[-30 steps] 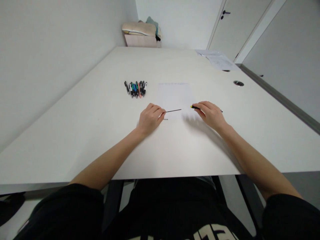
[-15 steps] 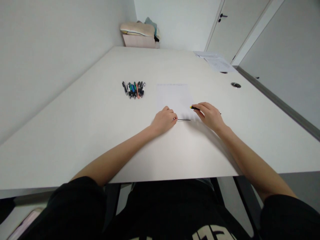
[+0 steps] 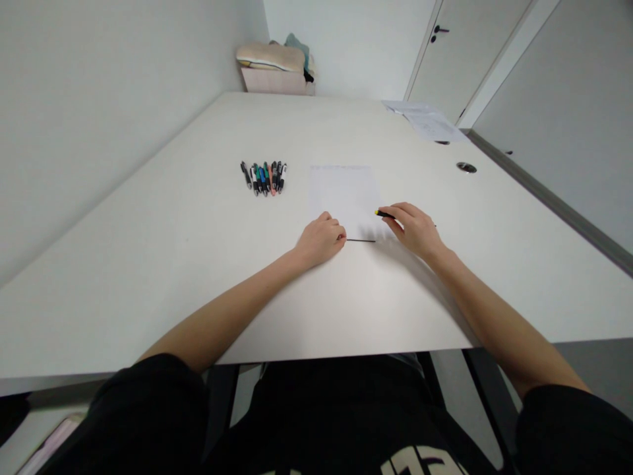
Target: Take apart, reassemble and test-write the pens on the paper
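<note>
My left hand (image 3: 320, 239) rests on the white table (image 3: 198, 264) with its fingers curled, next to the left end of a thin black rod (image 3: 361, 241), perhaps a pen refill, that lies flat; whether they touch is unclear. My right hand (image 3: 414, 229) is closed on a black pen with a yellow tip (image 3: 382, 214), held low over the lower right corner of a blank white sheet of paper (image 3: 343, 191).
A row of several pens (image 3: 264, 177) in black, blue, green and pink lies left of the sheet. Loose papers (image 3: 425, 119) sit at the far right, near a round cable hole (image 3: 466, 167). A low cabinet with folded cushions (image 3: 274, 66) stands beyond the table.
My left hand moved right toward the sheet with the thin black rod, which went from raised to lying flat on the table. My right hand stayed in place.
</note>
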{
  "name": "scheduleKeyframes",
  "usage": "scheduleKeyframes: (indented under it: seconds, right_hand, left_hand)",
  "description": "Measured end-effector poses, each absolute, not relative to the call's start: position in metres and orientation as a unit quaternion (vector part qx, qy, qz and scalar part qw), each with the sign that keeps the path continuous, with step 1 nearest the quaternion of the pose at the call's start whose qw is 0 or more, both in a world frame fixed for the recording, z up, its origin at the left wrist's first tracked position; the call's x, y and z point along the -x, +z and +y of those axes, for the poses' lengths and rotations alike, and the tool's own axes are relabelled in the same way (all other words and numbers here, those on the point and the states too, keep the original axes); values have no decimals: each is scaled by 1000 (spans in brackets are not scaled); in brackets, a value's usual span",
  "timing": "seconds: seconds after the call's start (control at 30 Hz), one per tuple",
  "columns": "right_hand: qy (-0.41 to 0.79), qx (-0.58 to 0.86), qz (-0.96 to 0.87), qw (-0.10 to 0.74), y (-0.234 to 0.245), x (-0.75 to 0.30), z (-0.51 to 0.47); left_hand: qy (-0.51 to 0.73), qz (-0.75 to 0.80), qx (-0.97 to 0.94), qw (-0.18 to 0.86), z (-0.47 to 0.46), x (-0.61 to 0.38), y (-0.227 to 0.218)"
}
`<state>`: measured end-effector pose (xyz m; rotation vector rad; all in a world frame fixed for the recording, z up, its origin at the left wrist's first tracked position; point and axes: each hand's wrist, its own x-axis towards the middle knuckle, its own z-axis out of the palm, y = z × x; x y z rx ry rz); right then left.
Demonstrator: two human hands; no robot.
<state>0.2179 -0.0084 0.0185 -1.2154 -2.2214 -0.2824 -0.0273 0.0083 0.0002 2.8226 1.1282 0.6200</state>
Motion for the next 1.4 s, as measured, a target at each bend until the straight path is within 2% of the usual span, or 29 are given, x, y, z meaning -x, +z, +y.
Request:
scheduleKeyframes:
  seconds: [0.97,1.27,1.4]
  right_hand:
    - [-90,456,-834,296,20,-217,-9]
    - [-68,428,-847,308,19,-213,-10]
    - [-52,410,-857,308,20,-208,-14]
  left_hand:
    - [207,361,-910,3,8,28,-1]
    - [274,395,-874,68,11,23,21]
    - [277,374,-883,64,7,16,30]
